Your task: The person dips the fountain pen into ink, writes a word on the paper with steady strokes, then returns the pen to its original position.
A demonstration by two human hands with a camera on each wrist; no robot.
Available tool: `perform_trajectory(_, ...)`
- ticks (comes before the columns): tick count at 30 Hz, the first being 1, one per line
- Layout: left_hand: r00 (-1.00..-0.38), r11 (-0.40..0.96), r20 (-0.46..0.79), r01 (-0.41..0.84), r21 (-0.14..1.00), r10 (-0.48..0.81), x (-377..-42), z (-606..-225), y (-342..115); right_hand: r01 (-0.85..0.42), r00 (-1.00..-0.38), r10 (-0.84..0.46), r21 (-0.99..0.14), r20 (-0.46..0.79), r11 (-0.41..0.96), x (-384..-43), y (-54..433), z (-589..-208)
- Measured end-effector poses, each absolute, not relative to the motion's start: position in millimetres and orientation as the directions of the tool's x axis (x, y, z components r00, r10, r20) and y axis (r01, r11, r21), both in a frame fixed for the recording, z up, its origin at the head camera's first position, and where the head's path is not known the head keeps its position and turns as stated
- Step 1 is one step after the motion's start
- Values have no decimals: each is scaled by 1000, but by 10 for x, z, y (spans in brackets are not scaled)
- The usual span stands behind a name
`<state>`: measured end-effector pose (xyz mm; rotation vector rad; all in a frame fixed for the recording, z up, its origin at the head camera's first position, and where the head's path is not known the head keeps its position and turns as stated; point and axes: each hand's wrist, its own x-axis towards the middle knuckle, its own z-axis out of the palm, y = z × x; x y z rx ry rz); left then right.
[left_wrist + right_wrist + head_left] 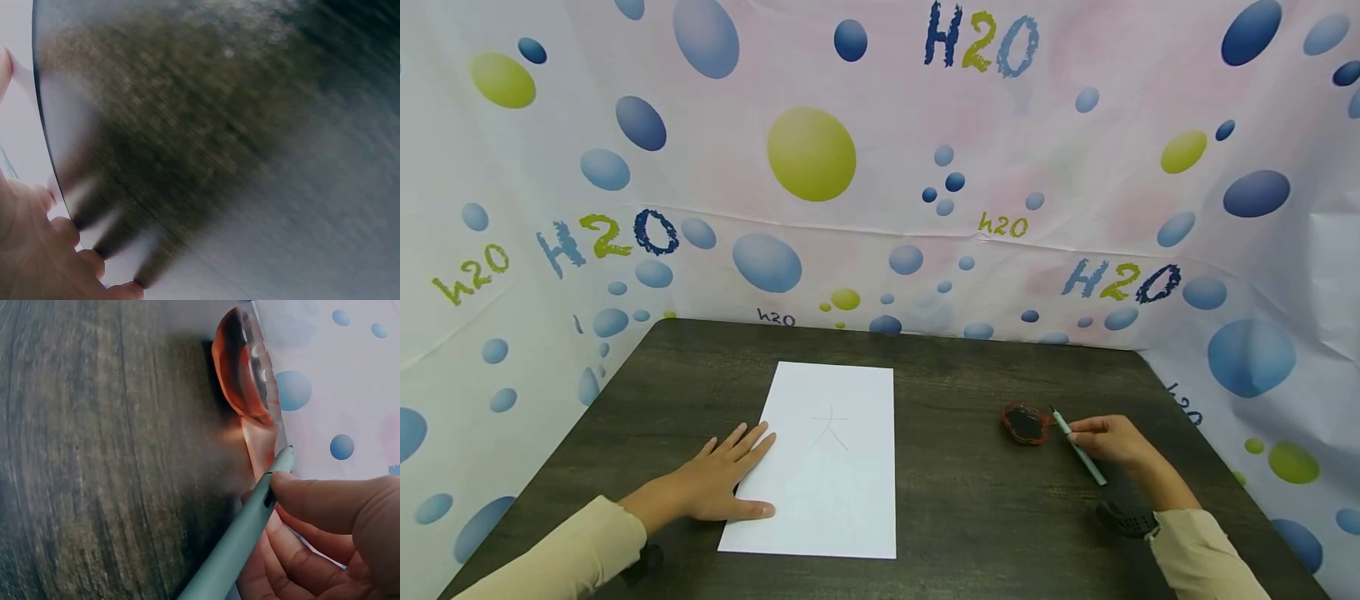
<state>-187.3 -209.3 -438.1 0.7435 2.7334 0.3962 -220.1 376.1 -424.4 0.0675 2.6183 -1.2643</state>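
A white sheet of paper (850, 508) lies on the dark table, with thin lines (830, 429) drawn on its upper half: a crossbar, an upright stroke and two legs. My left hand (726, 477) rests with spread fingers over the sheet's left edge. To the right, my right hand (1112, 437) pinches a pale green pen (231, 550) between thumb and fingers. Just left of that hand are orange-red framed sunglasses (1026, 423) with dark lenses. Their orange arm (257, 447) runs towards the fingers behind the pen; whether the fingers touch it I cannot tell.
The dark wood-grain table (962, 475) narrows towards its far edge. Behind and beside it hangs a white sheet (887, 183) printed with blue and green dots and "H2O". Dark straps (1126, 521) show under both wrists.
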Motion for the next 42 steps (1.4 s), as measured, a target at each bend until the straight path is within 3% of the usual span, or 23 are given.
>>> perform_trajectory(42,-829,831,-209,432,351,519,-1877,-4375,-2090,192,-970,12,-737,-242,648,-2185,3760,-4284)
